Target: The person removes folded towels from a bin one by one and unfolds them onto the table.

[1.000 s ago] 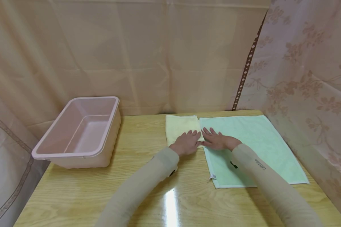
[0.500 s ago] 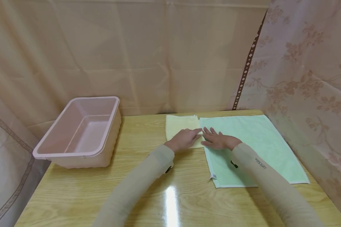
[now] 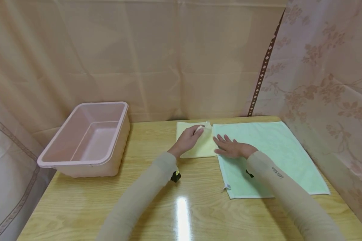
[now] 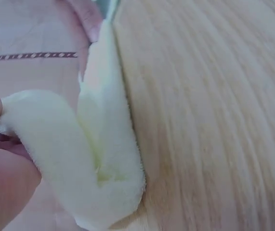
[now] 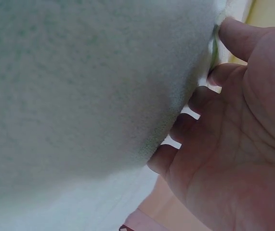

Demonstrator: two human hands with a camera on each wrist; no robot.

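Note:
My left hand [image 3: 188, 138] pinches a lifted edge of the folded yellow towel [image 3: 200, 150] between thumb and fingers. In the left wrist view, that top layer of the yellow towel [image 4: 55, 139] curves up from the layer lying on the table. With fingers spread, my right hand [image 3: 230, 148] rests at the seam between the yellow towel and the green towel [image 3: 277, 150]. The green towel lies spread flat on the right. Seen in the right wrist view, the fingertips of my right hand [image 5: 224, 125] touch the cloth.
A pink plastic basin [image 3: 117, 140] stands at the left on the wooden table [image 3: 157, 201]. A beige curtain [image 3: 154, 60] hangs behind the table, and a floral curtain [image 3: 335, 83] borders its right side.
My left hand has gone from lying flat on the yellow towel to pinching its edge, then moved up and left, lifting the layer. My right hand has stayed in place.

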